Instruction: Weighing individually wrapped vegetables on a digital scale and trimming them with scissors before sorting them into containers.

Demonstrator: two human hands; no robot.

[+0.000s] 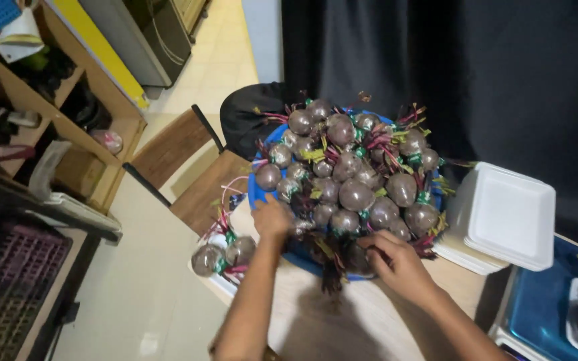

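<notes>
foam boxes [503, 217] crowd right, bare tabletop [342, 321] between arms

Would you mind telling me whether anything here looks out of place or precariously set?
Yes. The blue basin is heaped well above its rim with bagged dark balls. Two bagged balls lie outside it at the table's left edge, close to falling. The left hand and right hand rest at the heap's near side.

Glossy clear-plastic bags [356, 195] fill a smooth blue plastic basin [259, 194], beside matt white foam boxes [507, 215] and a wooden chair [175, 144].
</notes>
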